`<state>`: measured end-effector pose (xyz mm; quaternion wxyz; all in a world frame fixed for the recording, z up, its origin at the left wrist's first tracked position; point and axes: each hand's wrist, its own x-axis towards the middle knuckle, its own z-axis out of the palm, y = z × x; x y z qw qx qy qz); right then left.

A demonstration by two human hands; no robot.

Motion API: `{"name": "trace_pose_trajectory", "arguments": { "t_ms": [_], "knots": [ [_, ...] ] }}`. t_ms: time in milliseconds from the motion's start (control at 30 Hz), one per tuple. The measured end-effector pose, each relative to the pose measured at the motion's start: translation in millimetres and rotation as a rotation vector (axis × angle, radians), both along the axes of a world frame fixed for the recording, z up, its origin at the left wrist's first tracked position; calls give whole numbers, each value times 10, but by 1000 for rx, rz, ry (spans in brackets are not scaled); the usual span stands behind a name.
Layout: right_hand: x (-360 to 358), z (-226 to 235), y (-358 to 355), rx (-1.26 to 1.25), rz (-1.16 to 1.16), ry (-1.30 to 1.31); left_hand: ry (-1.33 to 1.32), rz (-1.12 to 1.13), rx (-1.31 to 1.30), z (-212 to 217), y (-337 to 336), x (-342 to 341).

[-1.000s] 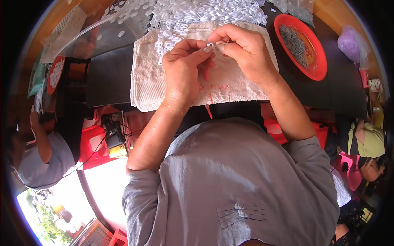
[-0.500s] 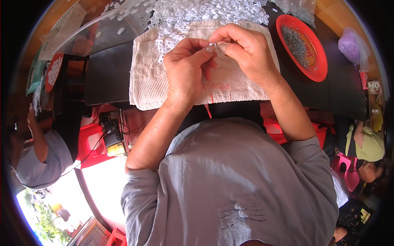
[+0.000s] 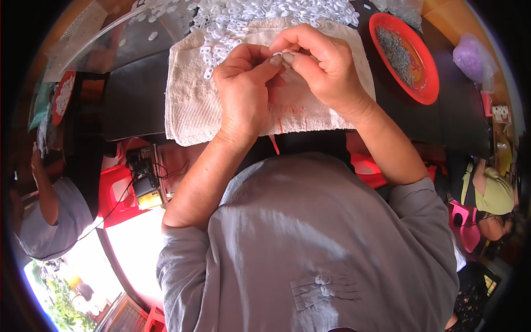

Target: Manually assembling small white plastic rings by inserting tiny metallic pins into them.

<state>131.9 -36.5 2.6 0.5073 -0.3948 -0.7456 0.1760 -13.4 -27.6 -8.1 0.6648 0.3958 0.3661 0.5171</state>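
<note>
Above a beige towel (image 3: 191, 113), my two hands meet at the fingertips. My left hand (image 3: 240, 91) is closed, pinching a small white plastic piece (image 3: 277, 54) between thumb and fingers. Thumb and index finger of my right hand (image 3: 329, 69) press together right beside that piece; whatever they grip is too small to make out. Many similar white plastic pieces (image 3: 260, 11), with holes in them, are heaped along the towel's far edge, and some spill onto it near my left fingers.
To the right, a red oval dish (image 3: 433, 86) holds many small grey metal parts (image 3: 394, 55) on the black table (image 3: 135, 99). Clear plastic bags (image 3: 402, 14) lie behind it. A person in blue (image 3: 61, 216) sits at left, another in yellow-green (image 3: 495, 191) at right.
The whole view has shifted slightly, so towel and dish sit a little higher and further left. My hands keep the same pinch around the white piece, with only slight finger movement.
</note>
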Motion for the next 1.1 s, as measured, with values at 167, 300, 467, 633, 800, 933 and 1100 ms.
{"name": "trace_pose_trajectory", "arguments": {
  "t_ms": [167, 300, 467, 633, 800, 933, 1100],
  "knots": [
    [85, 58, -14, -164, -39, 3, -38, -22, -19, -14, 21, -24],
    [124, 55, 2, -164, -49, 23, -34, -17, -30, -5, 25, -18],
    [124, 88, -8, -126, -111, -77, -64, -13, -23, -20, 26, -31],
    [125, 13, 24, -105, -84, -102, -25, -27, -14, 29, 9, -24],
    [122, 2, 9, -173, -112, -54, 71, -43, 23, 36, 3, -18],
    [58, -14, -31, -236, -161, 53, 70, -32, -15, 52, -17, 18],
    [-1, -49, -32, -355, -92, 208, -20, 5, -44, 44, -37, 42]
  ]
}}
